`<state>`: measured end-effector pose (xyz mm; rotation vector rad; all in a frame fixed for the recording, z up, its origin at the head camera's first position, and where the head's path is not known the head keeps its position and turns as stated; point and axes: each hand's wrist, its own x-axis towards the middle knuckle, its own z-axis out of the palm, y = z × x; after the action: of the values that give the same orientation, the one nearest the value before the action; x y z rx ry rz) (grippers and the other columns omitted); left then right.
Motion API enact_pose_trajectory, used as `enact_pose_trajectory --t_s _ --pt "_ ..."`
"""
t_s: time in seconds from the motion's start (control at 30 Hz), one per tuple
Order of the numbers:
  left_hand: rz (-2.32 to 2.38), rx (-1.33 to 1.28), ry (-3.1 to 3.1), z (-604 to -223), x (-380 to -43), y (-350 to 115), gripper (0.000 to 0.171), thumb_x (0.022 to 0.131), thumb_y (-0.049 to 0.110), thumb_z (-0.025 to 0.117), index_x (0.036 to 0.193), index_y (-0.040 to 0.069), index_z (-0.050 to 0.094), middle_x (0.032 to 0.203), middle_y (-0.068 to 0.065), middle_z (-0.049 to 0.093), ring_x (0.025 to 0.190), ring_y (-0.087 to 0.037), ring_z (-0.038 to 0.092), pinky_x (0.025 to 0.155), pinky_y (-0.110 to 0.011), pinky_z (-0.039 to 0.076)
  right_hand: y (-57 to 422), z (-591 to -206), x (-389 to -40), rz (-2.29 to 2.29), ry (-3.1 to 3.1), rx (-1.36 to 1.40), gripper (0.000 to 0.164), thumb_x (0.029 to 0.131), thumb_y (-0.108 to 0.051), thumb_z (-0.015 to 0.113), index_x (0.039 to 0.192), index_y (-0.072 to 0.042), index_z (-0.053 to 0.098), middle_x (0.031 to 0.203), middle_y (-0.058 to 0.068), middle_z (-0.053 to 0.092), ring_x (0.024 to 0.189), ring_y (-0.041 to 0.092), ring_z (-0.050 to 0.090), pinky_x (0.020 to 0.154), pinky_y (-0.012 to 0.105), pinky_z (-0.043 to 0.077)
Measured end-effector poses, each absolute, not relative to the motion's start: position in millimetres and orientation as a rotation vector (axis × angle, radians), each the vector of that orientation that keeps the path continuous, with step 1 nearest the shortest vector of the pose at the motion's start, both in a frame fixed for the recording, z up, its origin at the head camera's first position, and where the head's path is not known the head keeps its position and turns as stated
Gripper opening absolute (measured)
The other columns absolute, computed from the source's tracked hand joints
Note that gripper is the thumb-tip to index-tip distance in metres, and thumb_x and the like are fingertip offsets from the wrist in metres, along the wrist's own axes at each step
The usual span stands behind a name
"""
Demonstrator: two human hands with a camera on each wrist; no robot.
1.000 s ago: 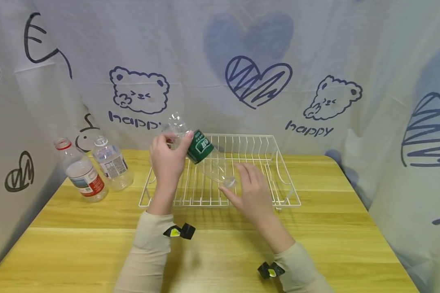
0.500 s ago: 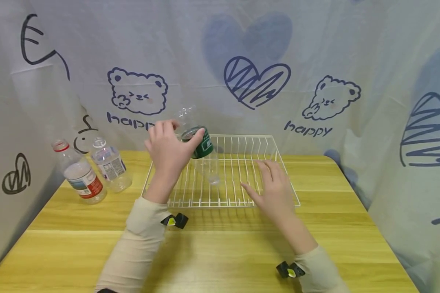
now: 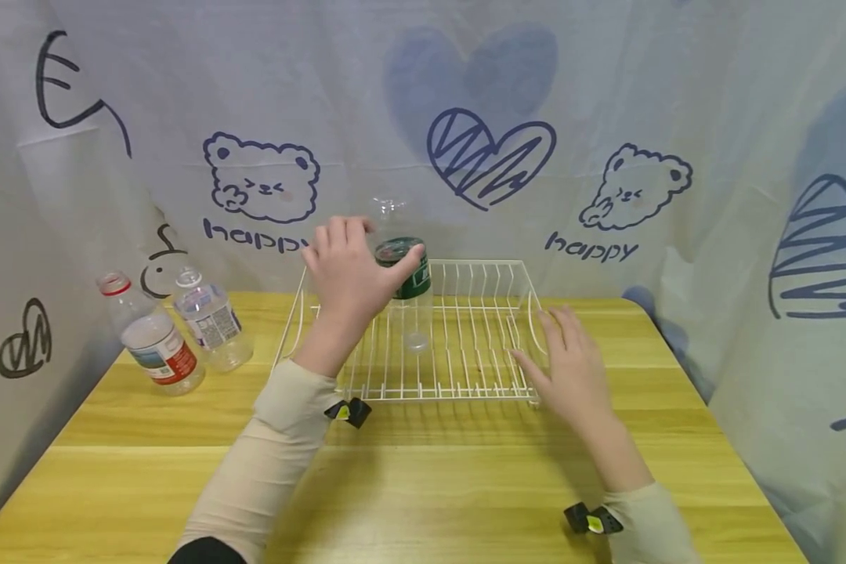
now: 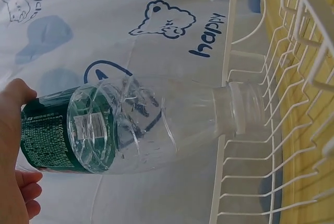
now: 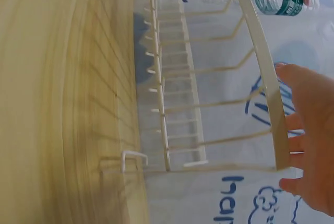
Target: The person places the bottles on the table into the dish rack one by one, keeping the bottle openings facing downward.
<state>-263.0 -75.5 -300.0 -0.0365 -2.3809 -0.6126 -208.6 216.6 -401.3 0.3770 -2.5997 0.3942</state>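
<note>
My left hand (image 3: 348, 270) grips a clear plastic bottle (image 3: 414, 282) round its green label. Its neck points down and its base points up, over the white wire dish rack (image 3: 465, 398). In the left wrist view the bottle (image 4: 151, 125) has its mouth close to the rack's wires; whether they touch I cannot tell. Beside the rack's right end is my right hand (image 3: 574, 368), fingers extended and holding nothing. The right wrist view has that hand (image 5: 313, 125) by the rack's rim (image 5: 266, 72), contact unclear.
Two more clear plastic bottles stand on the wooden table (image 3: 437, 486) at the left: one with a red-rimmed mouth and red label (image 3: 160, 348), one with a whitish label (image 3: 215, 321). A printed curtain (image 3: 366, 94) encloses the table's back and sides.
My left hand has moved right with the bottle, turning it from slanted to upright with the neck down. My right hand has drawn away from the bottle's neck to the right.
</note>
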Motion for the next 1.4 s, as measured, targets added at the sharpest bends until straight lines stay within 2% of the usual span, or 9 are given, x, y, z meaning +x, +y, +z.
enact_pose_trajectory --t_s 0.2,0.43,0.73,1.13,1.4 --pt "-0.607 -0.107 -2.393 -296 -271 -60 0.076 0.076 0.077 0.055 0.113 0.011 0.055 0.116 -0.008 0.052 0.102 -0.028 0.041 0.086 -0.049 0.033 227 -401 -208 0.37 -2.809 0.335 0.077 0.099 -0.054 0.043 0.154 -0.004 0.022 0.16 0.022 0.02 0.15 0.041 0.013 0.119 0.058 0.013" --pt "-0.576 -0.152 -2.371 -295 -285 -38 0.073 0.077 0.077 0.055 0.111 0.012 0.055 0.113 -0.007 0.053 0.101 -0.028 0.043 0.084 -0.048 0.035 231 -402 -210 0.368 -2.97 0.363 0.083 0.1 -0.061 0.03 0.155 -0.002 0.012 0.163 0.017 0.007 0.152 0.037 0.004 0.121 0.054 0.007" --pt "-0.55 -0.167 -2.415 -299 -301 -10 0.073 0.078 0.079 0.051 0.111 0.014 0.055 0.113 -0.006 0.053 0.101 -0.026 0.043 0.084 -0.046 0.037 232 -405 -212 0.494 -3.002 0.389 0.084 0.1 -0.059 0.034 0.154 0.001 0.012 0.163 0.018 0.005 0.152 0.037 0.004 0.122 0.053 0.009" --pt "-0.519 -0.187 -2.463 -312 -326 25 0.076 0.078 0.081 0.047 0.115 0.016 0.055 0.113 -0.004 0.054 0.1 -0.023 0.045 0.085 -0.043 0.038 234 -410 -213 0.594 -3.022 0.372 0.087 0.099 -0.061 0.033 0.154 0.002 0.009 0.163 0.018 0.004 0.152 0.038 0.003 0.122 0.052 0.008" --pt "-0.47 -0.188 -2.544 -323 -337 39 0.08 0.079 0.082 0.044 0.119 0.014 0.054 0.117 -0.005 0.053 0.107 -0.025 0.045 0.088 -0.044 0.039 236 -412 -212 0.572 -3.019 0.371 0.085 0.099 -0.06 0.033 0.154 0.002 0.011 0.163 0.019 0.005 0.151 0.039 0.006 0.122 0.052 0.01"
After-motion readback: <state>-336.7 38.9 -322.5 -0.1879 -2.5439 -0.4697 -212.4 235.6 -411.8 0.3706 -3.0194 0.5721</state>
